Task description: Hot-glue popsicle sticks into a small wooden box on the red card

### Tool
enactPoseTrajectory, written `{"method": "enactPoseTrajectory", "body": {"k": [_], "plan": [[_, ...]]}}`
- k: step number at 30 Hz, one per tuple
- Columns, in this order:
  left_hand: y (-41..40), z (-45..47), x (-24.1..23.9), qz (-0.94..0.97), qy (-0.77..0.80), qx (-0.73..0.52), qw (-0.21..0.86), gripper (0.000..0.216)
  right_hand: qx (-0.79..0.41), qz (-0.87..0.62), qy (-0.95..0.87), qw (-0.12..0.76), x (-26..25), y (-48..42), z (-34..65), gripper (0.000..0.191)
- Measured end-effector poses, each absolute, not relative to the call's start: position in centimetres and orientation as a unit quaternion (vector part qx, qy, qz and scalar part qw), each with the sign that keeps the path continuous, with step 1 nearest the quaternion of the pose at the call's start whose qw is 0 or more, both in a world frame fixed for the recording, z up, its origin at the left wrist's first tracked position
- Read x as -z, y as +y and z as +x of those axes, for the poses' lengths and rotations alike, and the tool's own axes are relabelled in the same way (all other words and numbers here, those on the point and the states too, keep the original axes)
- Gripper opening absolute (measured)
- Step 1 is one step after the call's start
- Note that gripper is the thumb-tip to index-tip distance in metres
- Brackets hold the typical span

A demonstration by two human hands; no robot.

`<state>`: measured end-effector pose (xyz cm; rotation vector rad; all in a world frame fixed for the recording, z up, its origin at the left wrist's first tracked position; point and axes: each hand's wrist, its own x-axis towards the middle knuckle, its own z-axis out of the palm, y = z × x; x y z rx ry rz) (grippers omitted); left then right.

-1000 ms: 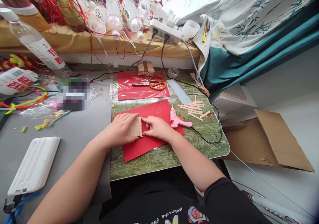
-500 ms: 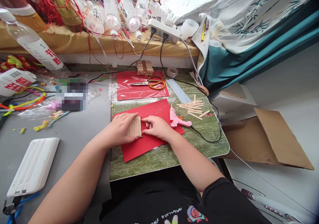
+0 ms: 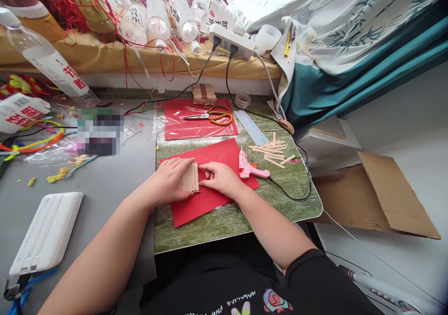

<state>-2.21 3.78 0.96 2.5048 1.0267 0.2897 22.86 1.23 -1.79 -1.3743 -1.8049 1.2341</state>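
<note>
Craft-stick panel (image 3: 191, 177): it lies at the centre of your work, above the red sheet (image 3: 187, 212) on the green wood-grain tabletop (image 3: 196, 238). Your left hand (image 3: 171, 179) covers its nine o'clock side and is clamped on it, fingers over the far edge and thumb at the near edge. Your right hand (image 3: 220, 179) sits at the panel's three o'clock edge, thumb and forefinger tips spread along it; you cannot tell from this view whether they pinch it. Taking the panel as the clock's centre, you have the pink glue gun (image 3: 247, 168) at three, loose craft sticks (image 3: 276, 151) between two and three, and translucent glue sticks (image 3: 250, 126) between one and two. Toward twelve, scissors (image 3: 219, 115) lie on plastic-wrapped red paper (image 3: 175, 126), with a banded craft-stick bundle (image 3: 204, 94) beyond. A tape roll (image 3: 242, 101) sits at one.
</note>
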Motion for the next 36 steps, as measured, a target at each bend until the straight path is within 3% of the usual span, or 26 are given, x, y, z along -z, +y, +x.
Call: {"method": "enactPoseTrajectory", "body": {"k": [16,25,32,36], "plan": [[3.8,-2.2,-0.8,0.901,0.369,-0.104,0.203,0.094,-0.458,-0.498,-0.694,0.247,1.5,1.5,23.1,0.051],[3.8,-2.2,-1.0,0.900,0.371,-0.103,0.202,0.094,-0.452,-0.510,-0.693,0.237,1.0,1.3,23.0,0.074],[3.7,-2.0,-0.8,0.901,0.369,-0.112,0.200,0.094,-0.462,-0.498,-0.696,0.232,1.0,1.5,22.9,0.060],[3.6,-2.0,-0.7,0.900,0.370,-0.112,0.200,0.094,-0.497,-0.505,-0.664,0.240,0.8,1.2,23.3,0.076]]}}
